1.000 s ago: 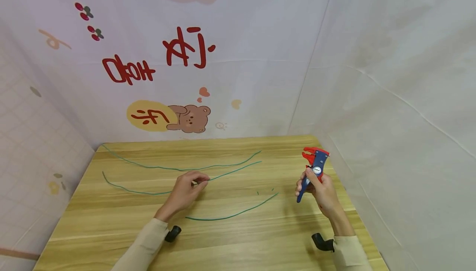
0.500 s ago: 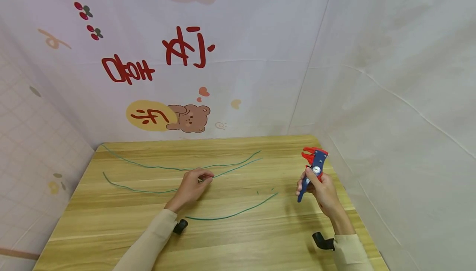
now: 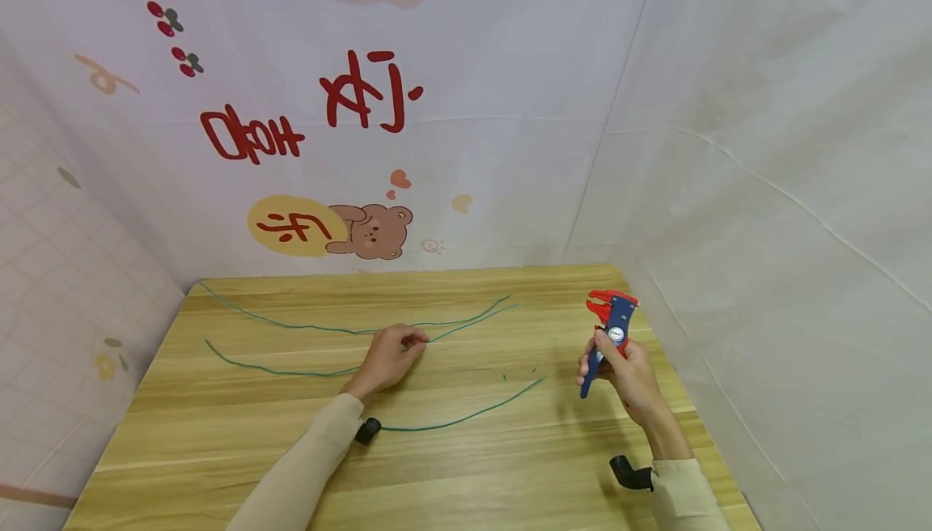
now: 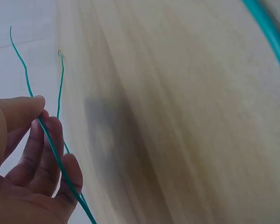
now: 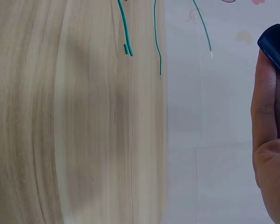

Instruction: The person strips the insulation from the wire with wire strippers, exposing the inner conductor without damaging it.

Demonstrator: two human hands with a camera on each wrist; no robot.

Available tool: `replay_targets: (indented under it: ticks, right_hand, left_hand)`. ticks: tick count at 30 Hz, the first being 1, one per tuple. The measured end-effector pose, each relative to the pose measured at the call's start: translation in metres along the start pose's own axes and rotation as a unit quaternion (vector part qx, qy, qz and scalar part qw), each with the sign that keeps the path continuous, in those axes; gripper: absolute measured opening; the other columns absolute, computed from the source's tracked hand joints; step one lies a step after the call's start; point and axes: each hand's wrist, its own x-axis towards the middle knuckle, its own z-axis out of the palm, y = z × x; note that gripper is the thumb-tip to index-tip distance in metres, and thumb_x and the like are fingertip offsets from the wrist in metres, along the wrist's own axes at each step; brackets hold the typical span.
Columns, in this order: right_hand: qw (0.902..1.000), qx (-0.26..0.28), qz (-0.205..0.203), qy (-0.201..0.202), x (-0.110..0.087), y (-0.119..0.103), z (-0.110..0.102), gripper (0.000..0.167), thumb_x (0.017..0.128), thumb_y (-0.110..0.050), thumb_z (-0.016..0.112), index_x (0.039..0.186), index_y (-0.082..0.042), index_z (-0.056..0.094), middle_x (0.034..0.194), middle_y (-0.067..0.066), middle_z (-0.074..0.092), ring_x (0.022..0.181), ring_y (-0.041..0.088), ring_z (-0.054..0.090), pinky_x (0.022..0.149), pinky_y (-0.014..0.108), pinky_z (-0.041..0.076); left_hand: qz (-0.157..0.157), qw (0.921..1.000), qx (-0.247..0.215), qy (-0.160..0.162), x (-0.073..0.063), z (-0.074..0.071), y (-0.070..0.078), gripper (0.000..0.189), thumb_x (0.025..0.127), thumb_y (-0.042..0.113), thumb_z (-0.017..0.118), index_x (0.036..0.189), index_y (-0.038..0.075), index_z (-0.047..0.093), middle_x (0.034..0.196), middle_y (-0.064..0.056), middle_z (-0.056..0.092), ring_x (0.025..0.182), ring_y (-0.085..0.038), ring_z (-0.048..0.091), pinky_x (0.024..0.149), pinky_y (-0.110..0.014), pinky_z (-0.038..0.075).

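In the head view my left hand (image 3: pixel 387 359) pinches a long green wire (image 3: pixel 291 373) between thumb and fingertips. One end of this wire trails left over the table; the other sticks out to the right of the fingers. The left wrist view shows the same wire (image 4: pixel 53 147) crossing the curled fingers. My right hand (image 3: pixel 633 377) grips a wire stripper (image 3: pixel 617 316) with a blue body and red jaws, held up at the right with its jaws empty. Only the end of its blue handle (image 5: pixel 274 44) shows in the right wrist view.
A second green wire (image 3: pixel 291 326) lies along the back of the wooden table (image 3: pixel 480 482). Nearer the front lies a shorter green wire (image 3: pixel 466 420), its left end by the left wrist camera (image 3: pixel 368 431). Small green offcuts (image 3: pixel 504 377) lie near it. Walls stand behind and at both sides.
My left hand has moved right and slightly away from me, drawing the pinched wire along with it. The right hand with the wire stripper has hardly moved.
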Motion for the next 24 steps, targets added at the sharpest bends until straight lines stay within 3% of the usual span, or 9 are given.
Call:
replay_targets:
  ticks: [1,2,5,7,11,18,24]
  right_hand:
    - [1.0000,-0.001,0.000,0.000,0.000,0.000,0.000,0.042,0.126,-0.026,0.041,0.108,0.007,0.060,0.081,0.002,0.077,0.070,0.028,0.080,0.075,0.043,0.070]
    - [1.0000,-0.002,0.001,0.001,0.000,0.000,0.000,0.042,0.126,-0.027,0.041,0.108,0.007,0.060,0.081,0.002,0.077,0.070,0.028,0.080,0.075,0.043,0.070]
    - [1.0000,-0.005,0.004,0.003,0.000,0.001,0.000,0.042,0.125,-0.027,0.041,0.108,0.007,0.060,0.081,0.002,0.077,0.070,0.027,0.080,0.075,0.043,0.070]
    - [0.9999,-0.008,0.007,0.004,0.000,0.001,0.001,0.043,0.125,-0.027,0.042,0.108,0.007,0.060,0.081,0.002,0.077,0.070,0.027,0.080,0.075,0.044,0.070]
    - [0.9998,-0.014,0.013,0.006,-0.001,0.000,0.002,0.044,0.125,-0.029,0.043,0.109,0.008,0.059,0.080,0.001,0.077,0.070,0.029,0.080,0.075,0.045,0.070]
    - [0.9998,-0.015,0.011,0.000,-0.001,0.001,0.003,0.045,0.125,-0.029,0.042,0.110,0.011,0.057,0.081,0.002,0.077,0.070,0.028,0.080,0.075,0.045,0.070]
    - [0.9998,-0.015,0.013,-0.002,0.000,0.003,0.003,0.046,0.126,-0.029,0.041,0.110,0.011,0.057,0.081,0.001,0.077,0.070,0.023,0.080,0.075,0.045,0.070]
  left_hand:
    - [0.012,0.9999,-0.003,0.000,0.001,0.004,-0.010,0.007,0.106,0.008,0.079,0.107,0.004,0.085,0.096,-0.005,0.080,0.085,-0.014,0.072,0.078,-0.030,0.060]
    - [0.001,1.0000,0.004,-0.001,0.002,0.004,-0.006,0.006,0.103,0.003,0.079,0.106,0.003,0.085,0.095,-0.007,0.080,0.084,-0.016,0.072,0.076,-0.032,0.060]
    - [0.001,1.0000,0.004,-0.003,0.005,0.013,-0.027,0.006,0.104,0.009,0.080,0.104,0.009,0.086,0.094,-0.003,0.080,0.083,-0.014,0.072,0.076,-0.029,0.058]
    - [-0.012,0.9999,0.011,-0.006,0.009,0.021,-0.044,0.006,0.104,0.012,0.081,0.103,0.014,0.087,0.093,0.002,0.081,0.083,-0.010,0.071,0.076,-0.026,0.057]
    - [-0.036,0.9991,0.018,-0.016,0.014,0.030,-0.062,0.006,0.103,0.014,0.083,0.104,0.018,0.088,0.094,0.005,0.083,0.084,-0.007,0.072,0.076,-0.026,0.058]
    - [-0.077,0.9959,0.044,-0.019,0.021,0.037,-0.060,0.007,0.102,0.016,0.085,0.101,0.022,0.088,0.092,0.013,0.083,0.082,0.001,0.070,0.078,-0.024,0.060]
    - [-0.077,0.9960,0.040,-0.019,0.023,0.039,-0.052,0.008,0.100,0.011,0.083,0.099,0.017,0.088,0.091,0.009,0.084,0.081,0.001,0.068,0.077,-0.025,0.059]
